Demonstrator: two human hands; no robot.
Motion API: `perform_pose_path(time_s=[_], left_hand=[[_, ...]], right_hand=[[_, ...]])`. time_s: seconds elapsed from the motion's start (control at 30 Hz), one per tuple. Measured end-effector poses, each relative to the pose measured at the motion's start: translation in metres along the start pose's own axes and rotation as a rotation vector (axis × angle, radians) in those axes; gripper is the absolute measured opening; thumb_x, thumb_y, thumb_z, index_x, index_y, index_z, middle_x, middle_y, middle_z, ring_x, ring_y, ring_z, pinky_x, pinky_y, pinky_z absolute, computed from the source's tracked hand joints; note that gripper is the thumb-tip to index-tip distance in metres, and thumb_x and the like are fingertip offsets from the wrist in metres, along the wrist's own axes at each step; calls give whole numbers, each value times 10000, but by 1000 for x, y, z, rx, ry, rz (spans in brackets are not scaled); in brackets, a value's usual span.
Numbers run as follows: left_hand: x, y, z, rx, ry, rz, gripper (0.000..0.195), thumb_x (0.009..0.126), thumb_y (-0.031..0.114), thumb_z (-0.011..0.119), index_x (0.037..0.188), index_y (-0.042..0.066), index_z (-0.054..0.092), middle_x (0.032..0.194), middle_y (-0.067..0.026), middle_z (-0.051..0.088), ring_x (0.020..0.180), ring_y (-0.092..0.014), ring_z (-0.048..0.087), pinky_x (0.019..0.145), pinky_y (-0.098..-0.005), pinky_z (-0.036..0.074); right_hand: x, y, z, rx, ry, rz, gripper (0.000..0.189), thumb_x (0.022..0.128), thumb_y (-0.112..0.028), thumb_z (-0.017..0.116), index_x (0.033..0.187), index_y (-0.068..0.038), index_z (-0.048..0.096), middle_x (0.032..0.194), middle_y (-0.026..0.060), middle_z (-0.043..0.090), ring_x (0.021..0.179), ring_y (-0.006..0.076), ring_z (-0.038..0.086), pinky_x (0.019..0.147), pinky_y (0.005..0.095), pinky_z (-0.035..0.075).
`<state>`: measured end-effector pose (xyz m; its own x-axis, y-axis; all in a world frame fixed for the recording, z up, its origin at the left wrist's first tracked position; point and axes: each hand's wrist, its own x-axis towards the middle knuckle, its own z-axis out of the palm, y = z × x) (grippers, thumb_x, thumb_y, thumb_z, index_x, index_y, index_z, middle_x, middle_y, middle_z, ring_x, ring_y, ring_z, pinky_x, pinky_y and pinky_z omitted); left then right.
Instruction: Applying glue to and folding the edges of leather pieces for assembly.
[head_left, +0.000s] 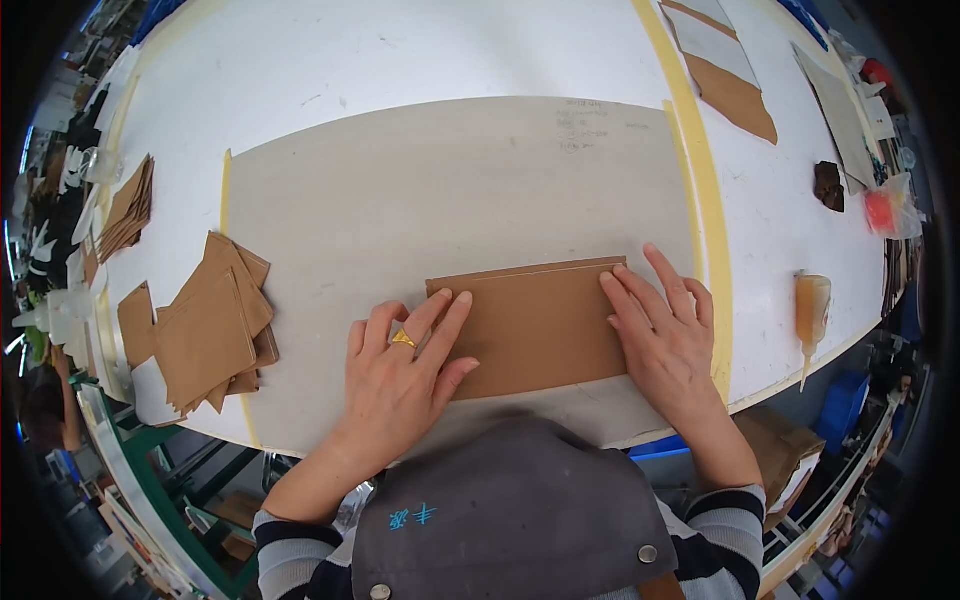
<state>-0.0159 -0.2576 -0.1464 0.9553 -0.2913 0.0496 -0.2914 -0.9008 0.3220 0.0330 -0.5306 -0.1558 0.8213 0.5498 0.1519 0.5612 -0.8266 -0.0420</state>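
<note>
A brown rectangular panel (540, 330), which looks like leather, lies flat before me on a grey board. Along its far edge runs a narrow strip (525, 268) with a pale line beside it. My left hand (405, 367) rests at the panel's left end, index and middle fingertips near the far left corner, the thumb over its surface. A yellow ring is on one finger. At the far right corner, fingertips of my right hand (667, 330) touch the panel while its other fingers spread beyond the edge. Neither hand grips anything; both have fingers apart.
The grey board (450, 180) is taped to a white table (450, 52). Loose brown pieces (206, 330) lie left, with a smaller stack (127, 210) behind. On the right are a glue bottle (812, 315), a dark lump (829, 186) and another brown piece (731, 97).
</note>
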Motion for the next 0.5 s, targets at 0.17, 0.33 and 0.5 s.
perform_pose_path(time_s=[0.17,0.33,0.5], left_hand=[[9,19,5,121,-54,14,624,839,340,689,1400,136,507,1206,-70,533,1019,-291,463,846,-412,338],[10,18,26,249,-5,-37,585,846,317,692,1372,119,533,1111,-92,505,1036,-283,461,842,-426,325],[6,9,32,226,70,-13,535,832,238,702,1330,104,562,1133,-59,527,1066,-259,490,842,-422,324]], right_hand=[[2,-11,-5,-148,-78,-21,465,825,-141,680,1285,-131,607,1194,35,613,1288,261,476,1096,519,260],[4,-8,3,-67,-27,28,447,832,-128,676,1273,-113,608,1124,43,607,1286,259,478,1144,566,195],[6,1,5,25,-30,44,397,838,-79,666,1232,-106,624,1110,41,606,1318,236,472,1151,556,208]])
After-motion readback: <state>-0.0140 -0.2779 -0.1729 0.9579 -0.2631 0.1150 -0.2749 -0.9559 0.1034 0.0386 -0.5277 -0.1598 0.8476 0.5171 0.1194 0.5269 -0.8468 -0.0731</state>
